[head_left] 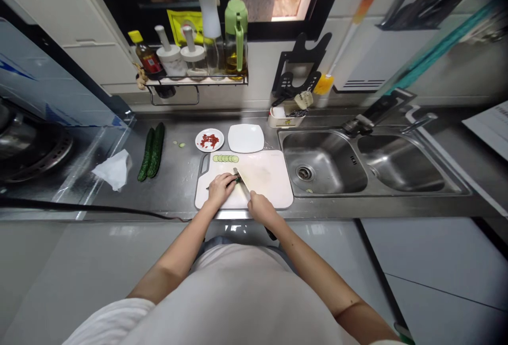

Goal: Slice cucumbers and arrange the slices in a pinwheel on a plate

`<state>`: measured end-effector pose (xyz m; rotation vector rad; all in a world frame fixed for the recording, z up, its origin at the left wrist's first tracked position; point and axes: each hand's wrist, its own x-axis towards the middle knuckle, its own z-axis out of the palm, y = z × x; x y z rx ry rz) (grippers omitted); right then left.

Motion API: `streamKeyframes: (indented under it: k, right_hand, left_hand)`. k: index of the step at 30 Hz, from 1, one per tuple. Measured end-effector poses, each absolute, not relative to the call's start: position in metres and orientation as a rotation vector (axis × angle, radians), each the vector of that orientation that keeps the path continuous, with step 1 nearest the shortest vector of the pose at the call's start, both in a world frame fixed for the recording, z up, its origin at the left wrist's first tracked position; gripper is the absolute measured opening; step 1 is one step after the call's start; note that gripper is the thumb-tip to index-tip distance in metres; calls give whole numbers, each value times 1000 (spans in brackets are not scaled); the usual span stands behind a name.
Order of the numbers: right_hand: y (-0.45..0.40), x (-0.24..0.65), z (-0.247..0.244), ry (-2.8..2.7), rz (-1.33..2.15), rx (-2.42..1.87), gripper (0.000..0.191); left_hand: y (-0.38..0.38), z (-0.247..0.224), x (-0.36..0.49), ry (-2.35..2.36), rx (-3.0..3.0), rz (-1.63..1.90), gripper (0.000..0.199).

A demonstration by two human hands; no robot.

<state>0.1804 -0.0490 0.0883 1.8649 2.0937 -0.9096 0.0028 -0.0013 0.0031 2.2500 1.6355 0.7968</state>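
Note:
On the white cutting board point(273, 178), my left hand point(221, 187) is closed over a dark green cucumber point(238, 179), most of it hidden under the fingers. My right hand point(262, 209) grips a kitchen knife point(243, 183), whose blade slants up and left to the cucumber beside my left fingertips. A row of pale green cucumber slices point(226, 159) lies overlapped near the board's top left edge. Behind the board stand a small white plate point(202, 144) with chopped red pieces and a square white plate point(246, 138).
Two whole cucumbers point(154, 149) and a crumpled white cloth or paper point(115, 169) lie to the left, near a stove point(32, 144). A double steel sink point(325, 162) is at the right. Bottles and jars fill a wall rack point(198, 80) above the counter.

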Motion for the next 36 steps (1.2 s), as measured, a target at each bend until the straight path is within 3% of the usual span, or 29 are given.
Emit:
streamKeyframes:
  k: [15,26,36]
  right_hand:
    - [-17,156,84,2171,-901,1912,35]
    - [-52,176,80,2076,-881,1878,25]
    - [-33,164,85,2105,-877,1895,28]
  left_hand:
    - [-1,2,3,1638,2253,798,23]
    - [-1,3,3,1649,2214,798,23]
    - [-2,4,4,1650,2217,805,22]
